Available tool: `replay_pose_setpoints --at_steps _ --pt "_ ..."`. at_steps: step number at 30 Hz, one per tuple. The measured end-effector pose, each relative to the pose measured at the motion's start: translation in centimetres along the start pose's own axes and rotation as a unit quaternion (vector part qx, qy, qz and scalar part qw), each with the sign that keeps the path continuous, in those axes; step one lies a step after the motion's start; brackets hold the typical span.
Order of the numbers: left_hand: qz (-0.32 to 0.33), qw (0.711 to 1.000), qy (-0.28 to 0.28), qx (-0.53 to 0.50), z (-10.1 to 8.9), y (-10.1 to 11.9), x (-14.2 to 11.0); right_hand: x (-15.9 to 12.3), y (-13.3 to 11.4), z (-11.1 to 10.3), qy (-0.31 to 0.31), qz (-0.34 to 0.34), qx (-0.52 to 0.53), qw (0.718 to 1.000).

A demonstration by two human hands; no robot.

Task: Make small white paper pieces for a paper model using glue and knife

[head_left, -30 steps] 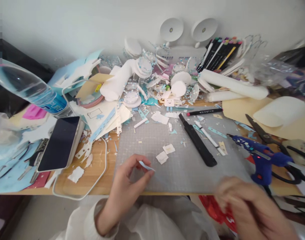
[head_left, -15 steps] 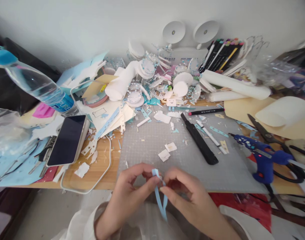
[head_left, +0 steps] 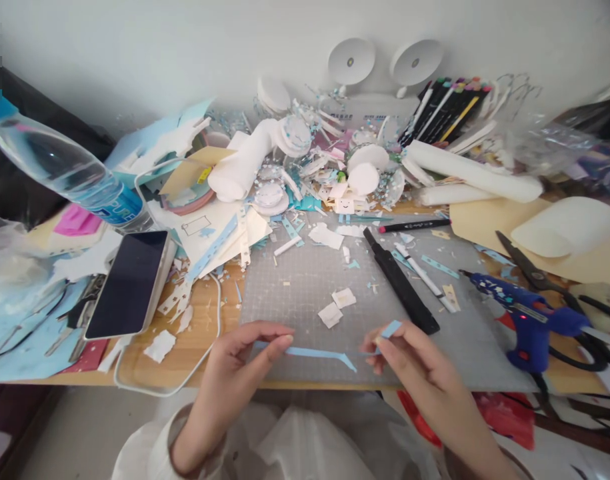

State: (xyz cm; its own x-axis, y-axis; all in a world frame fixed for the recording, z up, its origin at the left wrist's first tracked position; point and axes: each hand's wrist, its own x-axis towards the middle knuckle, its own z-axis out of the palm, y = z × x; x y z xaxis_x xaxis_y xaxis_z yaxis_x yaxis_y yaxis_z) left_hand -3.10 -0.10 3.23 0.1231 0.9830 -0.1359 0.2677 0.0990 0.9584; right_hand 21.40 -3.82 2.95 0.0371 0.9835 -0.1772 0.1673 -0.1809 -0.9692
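My left hand point(head_left: 245, 363) pinches a narrow light-blue paper strip point(head_left: 315, 352) between thumb and forefinger. The strip runs out to the right above the front of the grey cutting mat point(head_left: 279, 293), and its far end is bent downward. In my right hand point(head_left: 409, 360), closed at thumb and fingertips, is a blue paper piece point(head_left: 392, 328) whose end sticks up. A thin blue part reaches left from those fingers; whether it joins the strip I cannot tell. Two small white paper scraps point(head_left: 329, 315) lie on the mat just beyond the hands.
To the right on the mat lie a black box cutter point(head_left: 402, 280) and a white pen point(head_left: 425, 277). A blue glue gun point(head_left: 527, 320) with a red light rests beside scissors point(head_left: 535, 273). At left are a phone point(head_left: 129, 283) and water bottle point(head_left: 75, 173). Paper crafts point(head_left: 269, 197) crowd the back.
My hands have moved apart, left hand leftward and right hand rightward. The blue strip hung in a loop below the fingers before; now it lies stretched out sideways from my left hand.
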Motion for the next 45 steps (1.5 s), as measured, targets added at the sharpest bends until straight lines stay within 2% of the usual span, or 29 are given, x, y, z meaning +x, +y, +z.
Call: replay_pose_setpoints --at_steps 4,6,11,18,21,23,25,28,31,34,37,39,42,45 --pt "-0.007 1.0 0.009 0.01 -0.9 -0.5 0.1 0.8 0.8 0.6 0.008 0.028 0.0 1.0" --pt "-0.005 1.0 0.016 0.017 -1.4 -0.6 0.0 1.2 1.0 1.1 -0.007 0.049 0.017 0.999" --pt "0.014 0.998 0.04 0.043 -2.7 -1.1 -0.3 2.3 0.6 2.2 -0.021 0.083 0.053 0.995" --pt "0.027 0.992 0.103 0.065 -4.4 -1.1 -0.8 4.8 -0.3 3.4 -0.004 0.017 0.041 0.999" --pt "0.011 0.985 0.163 0.055 -4.9 -0.9 -1.5 5.1 -1.1 2.5 0.04 -0.007 0.035 0.999" --pt "-0.004 0.983 0.178 0.055 -5.2 -0.8 -1.8 4.7 -1.5 1.5 0.082 -0.031 0.041 0.995" --pt "0.011 0.987 0.146 0.064 -5.2 -0.7 -1.7 4.2 -1.7 0.3 0.113 -0.05 0.036 0.992" --pt "0.073 0.993 0.04 0.081 -4.8 -0.3 -1.0 3.2 -1.7 -0.9 0.117 -0.048 -0.016 0.992" --pt "0.103 0.989 -0.062 0.088 -3.7 0.2 0.1 2.4 -1.4 -1.1 0.074 -0.033 -0.079 0.994" --pt "0.1 0.983 -0.133 0.079 -2.2 0.8 0.9 1.7 -1.2 -0.4 0.025 -0.021 -0.082 0.996" --pt "0.089 0.982 -0.158 0.052 -0.6 1.6 1.2 1.2 -1.2 0.7 0.0 -0.04 -0.056 0.998" --pt "0.091 0.982 -0.165 0.028 0.4 2.2 1.2 0.8 -1.3 1.5 -0.046 -0.038 -0.029 0.998" --pt "0.105 0.979 -0.174 -0.009 1.4 2.8 1.0 0.3 -1.4 2.4 -0.132 0.004 0.018 0.991" --pt "0.114 0.981 -0.154 -0.038 2.0 2.8 0.6 -0.1 -1.3 2.8 -0.156 0.021 0.05 0.986"
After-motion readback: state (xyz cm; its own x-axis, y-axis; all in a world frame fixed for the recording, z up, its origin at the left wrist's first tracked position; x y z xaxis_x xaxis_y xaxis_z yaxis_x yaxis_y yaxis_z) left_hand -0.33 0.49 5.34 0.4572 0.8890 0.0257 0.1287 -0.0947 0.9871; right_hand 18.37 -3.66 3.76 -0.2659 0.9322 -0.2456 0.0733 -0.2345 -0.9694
